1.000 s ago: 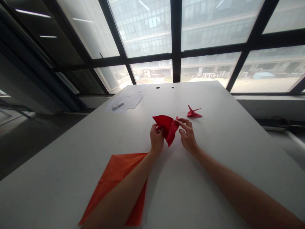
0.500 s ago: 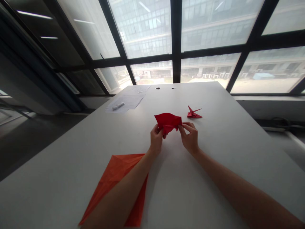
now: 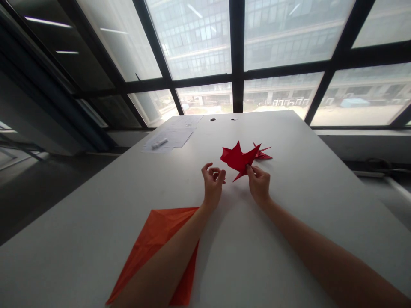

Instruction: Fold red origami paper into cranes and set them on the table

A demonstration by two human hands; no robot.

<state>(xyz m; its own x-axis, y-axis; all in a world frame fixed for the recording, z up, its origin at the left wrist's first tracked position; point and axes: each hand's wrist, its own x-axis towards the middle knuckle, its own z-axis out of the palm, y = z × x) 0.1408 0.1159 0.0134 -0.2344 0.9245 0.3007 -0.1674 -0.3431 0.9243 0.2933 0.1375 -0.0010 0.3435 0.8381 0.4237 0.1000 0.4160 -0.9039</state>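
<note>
Between thumb and fingers, my right hand (image 3: 260,182) pinches a piece of red origami paper (image 3: 236,158) at its right lower part. The paper is partly folded, with several pointed corners sticking out, and is held above the table. My left hand (image 3: 213,182) is off the paper, a little to its left, with curled fingers apart and nothing in them. Just behind the held paper lies a folded red paper crane (image 3: 263,154), partly covered by it. A creased orange-red paper sheet (image 3: 154,231) lies under my left forearm, which hides part of it.
White printed sheets (image 3: 181,137) lie at the far left of the white table (image 3: 289,239), with a small white tube-like object (image 3: 159,143) on them. Two round holes sit near the table's back edge. Dark-framed windows stand behind it.
My left hand has let go of the red paper and opened. The paper has turned in my right hand, showing more pointed corners, and now overlaps the crane in view.
</note>
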